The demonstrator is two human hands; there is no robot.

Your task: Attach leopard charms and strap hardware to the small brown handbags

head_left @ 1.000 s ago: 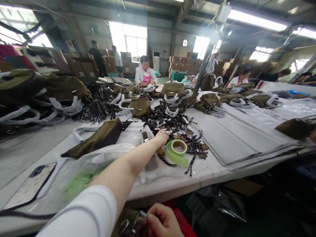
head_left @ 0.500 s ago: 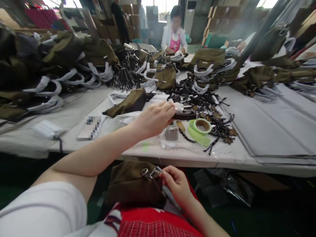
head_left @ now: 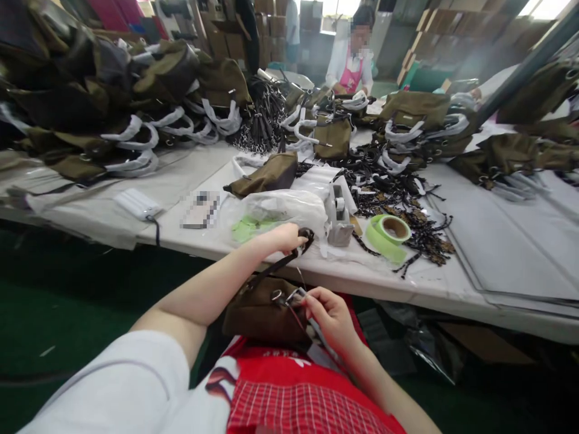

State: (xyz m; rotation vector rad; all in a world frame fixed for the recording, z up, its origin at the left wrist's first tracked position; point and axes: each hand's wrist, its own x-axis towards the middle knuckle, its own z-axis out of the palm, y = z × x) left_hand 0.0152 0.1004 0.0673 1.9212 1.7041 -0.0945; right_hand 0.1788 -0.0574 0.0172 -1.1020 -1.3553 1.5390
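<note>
The brown bag point(head_left: 257, 319) rests on the person's lap, below the worktop point(head_left: 420, 288). The right hand point(head_left: 331, 316), fingertips together, pinches its metal fitting point(head_left: 295, 296); the left hand point(head_left: 289, 239) is closed around a dark strap point(head_left: 274, 266) above it.

Close head-worn view, forward and down over hands point(head_left: 289, 238) point(head_left: 333, 319) and worktable point(head_left: 181, 169)

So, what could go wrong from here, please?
The brown bag might slip down: it sits low by the red apron, and the right hand pinches only near its metal fitting.
The dark strap in the left hand could catch on the plastic nearby.
The green tape's loose end might stick to the black cords beside it.
</note>
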